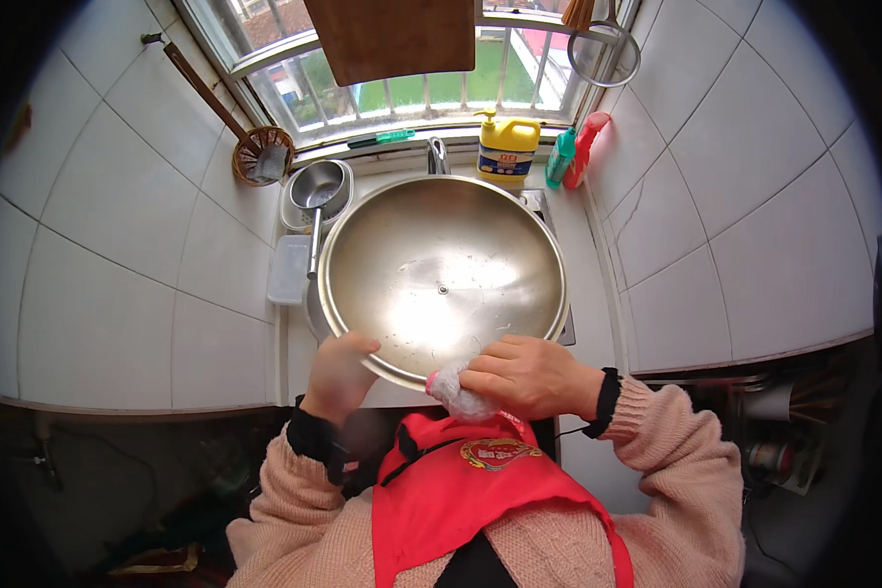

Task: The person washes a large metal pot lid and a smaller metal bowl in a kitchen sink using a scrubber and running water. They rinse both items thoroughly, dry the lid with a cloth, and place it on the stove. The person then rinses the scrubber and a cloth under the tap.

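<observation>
A large round stainless steel lid (441, 242), its hollow inside turned up, lies tilted over the sink area in front of me; a small screw shows at its centre. My left hand (342, 375) grips the rim at the lower left, thumb over the edge. My right hand (529, 375) holds a grey scrubbing cloth (464, 393) with a pink edge against the near rim, a little right of the middle. Droplets or specks dot the metal. What lies beneath the lid is mostly hidden.
A faucet (437, 156) stands behind the lid. Left are a steel saucepan (318, 185) and a translucent plastic box (289, 270). A yellow pump jug (508, 147), a green bottle (560, 158) and a red bottle (586, 151) stand back right. A wooden board (397, 37) hangs before the window.
</observation>
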`<action>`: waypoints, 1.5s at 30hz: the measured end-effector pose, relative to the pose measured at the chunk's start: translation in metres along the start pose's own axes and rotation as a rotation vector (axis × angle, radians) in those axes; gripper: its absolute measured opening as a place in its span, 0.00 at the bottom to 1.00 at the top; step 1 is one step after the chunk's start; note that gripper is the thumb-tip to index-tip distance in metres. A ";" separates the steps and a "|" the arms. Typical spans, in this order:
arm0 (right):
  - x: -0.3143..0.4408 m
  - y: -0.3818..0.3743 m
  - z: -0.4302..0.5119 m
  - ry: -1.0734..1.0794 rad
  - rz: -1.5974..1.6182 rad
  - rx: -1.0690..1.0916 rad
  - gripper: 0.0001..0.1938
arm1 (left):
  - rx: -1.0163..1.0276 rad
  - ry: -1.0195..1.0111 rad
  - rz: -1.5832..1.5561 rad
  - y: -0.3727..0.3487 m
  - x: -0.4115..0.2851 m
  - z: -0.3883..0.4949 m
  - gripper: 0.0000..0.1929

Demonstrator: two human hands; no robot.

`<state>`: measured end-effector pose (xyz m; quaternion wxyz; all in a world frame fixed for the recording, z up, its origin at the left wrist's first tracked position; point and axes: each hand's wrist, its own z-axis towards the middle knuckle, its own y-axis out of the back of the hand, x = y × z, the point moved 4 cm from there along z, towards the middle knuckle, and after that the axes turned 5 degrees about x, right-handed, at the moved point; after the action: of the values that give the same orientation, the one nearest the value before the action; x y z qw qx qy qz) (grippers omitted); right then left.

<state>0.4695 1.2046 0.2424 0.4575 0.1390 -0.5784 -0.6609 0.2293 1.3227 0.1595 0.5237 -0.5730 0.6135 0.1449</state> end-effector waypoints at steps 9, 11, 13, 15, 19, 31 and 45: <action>-0.076 0.054 -0.003 -0.641 0.642 -0.474 0.15 | 0.083 -0.094 -0.156 -0.036 0.010 -0.001 0.14; -0.090 0.048 0.001 -0.700 0.204 -0.145 0.31 | 0.106 -0.100 -0.167 -0.045 0.011 0.008 0.14; -0.100 0.033 -0.003 -0.812 -0.003 0.110 0.40 | 0.101 -0.084 -0.135 -0.050 0.012 0.013 0.14; -0.106 0.026 -0.007 -0.767 -0.033 0.071 0.42 | 0.174 -0.133 -0.141 -0.060 0.011 0.015 0.13; -0.123 0.007 -0.013 -0.765 -0.068 0.088 0.35 | 0.212 -0.131 -0.039 -0.070 0.015 0.020 0.14; -0.179 0.004 -0.006 -0.871 0.554 -0.853 0.09 | 0.352 0.034 0.070 -0.094 0.036 0.034 0.21; -0.121 0.026 -0.054 -0.709 -0.357 0.359 0.09 | 0.261 -0.108 -0.021 -0.065 0.020 0.034 0.15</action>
<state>0.5855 1.2650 0.2084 0.0777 0.0786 -0.7724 -0.6255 0.3049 1.3184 0.1572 0.6275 -0.4976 0.5922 0.0891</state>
